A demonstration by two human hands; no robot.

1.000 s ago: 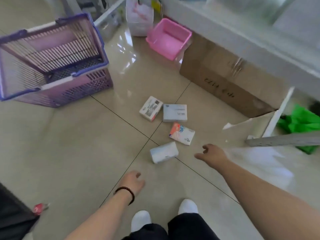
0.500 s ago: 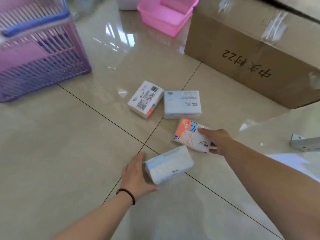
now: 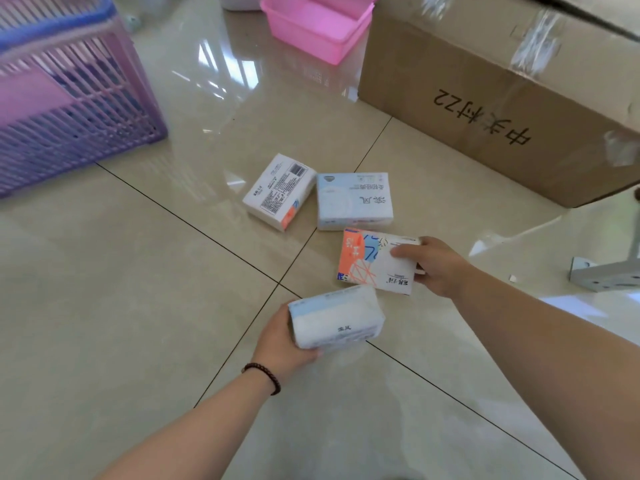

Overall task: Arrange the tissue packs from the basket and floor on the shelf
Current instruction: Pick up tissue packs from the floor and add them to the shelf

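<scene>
Several tissue packs lie on the tiled floor. My left hand [image 3: 280,344] grips a white and pale blue tissue pack [image 3: 336,318] from its left end, lifted slightly off the floor. My right hand [image 3: 433,265] holds the right end of a white pack with orange and blue patterns [image 3: 370,261]. Beyond them lie a white pack with a barcode label [image 3: 277,192] and a pale blue pack [image 3: 353,200], side by side and untouched. The purple slatted basket [image 3: 69,109] stands at the far left. No shelf is in view.
A large taped cardboard box [image 3: 502,98] with black writing stands at the back right. A pink plastic tub [image 3: 318,26] sits behind the packs. A grey metal bracket [image 3: 602,275] lies at the right edge.
I have bent lower and both hands have closed on their packs. The left hand has raised the white and blue pack; the right hand now grips the patterned one.
</scene>
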